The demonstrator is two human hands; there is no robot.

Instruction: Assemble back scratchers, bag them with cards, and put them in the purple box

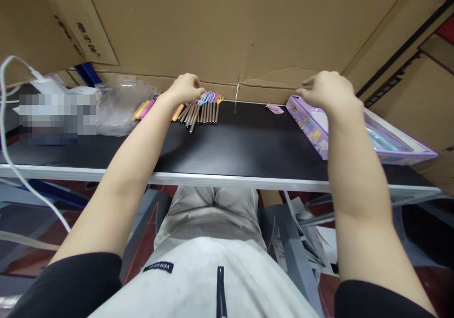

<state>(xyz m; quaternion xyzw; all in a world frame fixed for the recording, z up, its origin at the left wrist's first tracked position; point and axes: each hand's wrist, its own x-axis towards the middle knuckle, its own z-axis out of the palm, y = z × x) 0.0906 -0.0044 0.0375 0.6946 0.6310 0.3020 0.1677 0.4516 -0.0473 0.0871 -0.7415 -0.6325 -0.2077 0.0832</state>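
Seen from the head, a black tabletop (241, 143) ran along a wall of cardboard (213, 25). The left hand (184, 89) curled onto the wooden-handled forks (204, 111) at its far edge; whether it pinched one, I couldn't tell. The right hand (328, 91) hovered slack and empty over a purple box (312, 131).

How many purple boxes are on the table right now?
1. The purple box lies at the right end of the black table, under the right hand. None shows near the left hand, whose fingers touch loose utensils. Others may be out of view.
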